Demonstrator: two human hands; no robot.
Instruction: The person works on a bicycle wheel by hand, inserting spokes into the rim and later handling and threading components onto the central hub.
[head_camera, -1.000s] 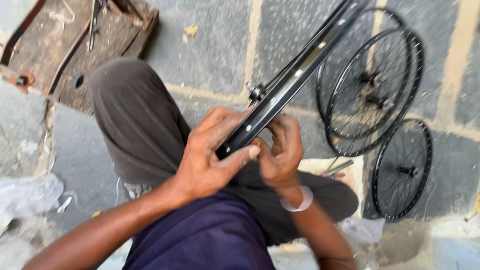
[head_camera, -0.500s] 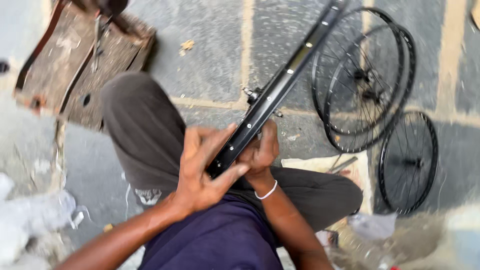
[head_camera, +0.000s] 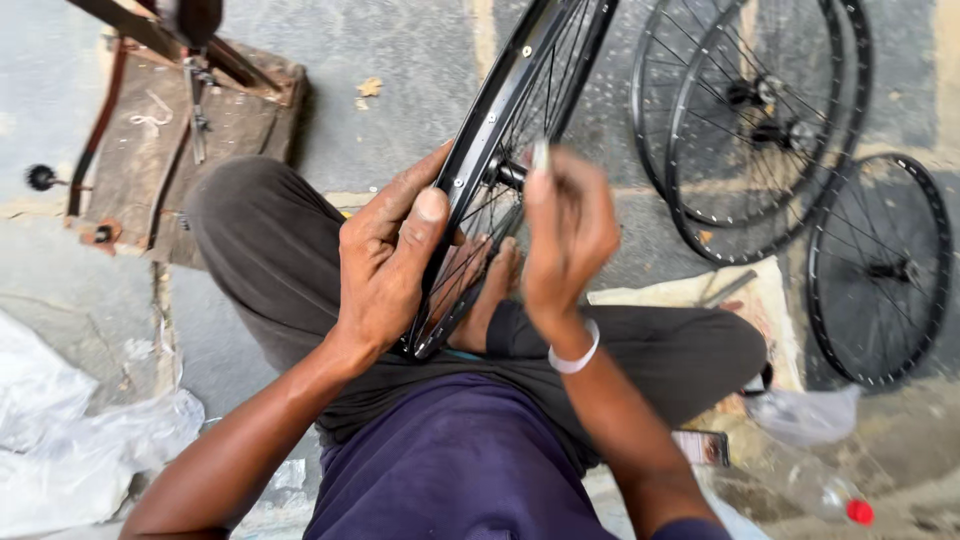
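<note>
Now my left hand (head_camera: 385, 262) grips the black rim of the bicycle wheel (head_camera: 497, 120), thumb pressed flat along the rim's outer face and the other fingers curled around behind it. The wheel stands on edge between my knees, tilted away from me, its lower end resting down by my lap and its upper part running out of the top of the view. My right hand (head_camera: 565, 235) is raised just beside the rim on the spoke side, fingers bunched around a small pale thing (head_camera: 540, 155) pinched at the fingertips; it is blurred, so I cannot tell what it is. A white bangle (head_camera: 575, 358) sits on that wrist. My bare foot (head_camera: 492, 290) shows through the spokes, under the wheel.

I sit cross-legged in grey trousers (head_camera: 265, 250) and a purple shirt (head_camera: 450, 460) on the paved ground. Off to my right, three more spoked wheels (head_camera: 760, 130) lie flat on the paving, two overlapping and the smaller one (head_camera: 880, 270) just beside them. To my upper left sits a worn wooden box (head_camera: 140, 150) with tools on it. Crumpled white plastic (head_camera: 60, 440) lies by my left elbow, and a clear bottle with a red cap (head_camera: 825, 492) lies near my right knee.
</note>
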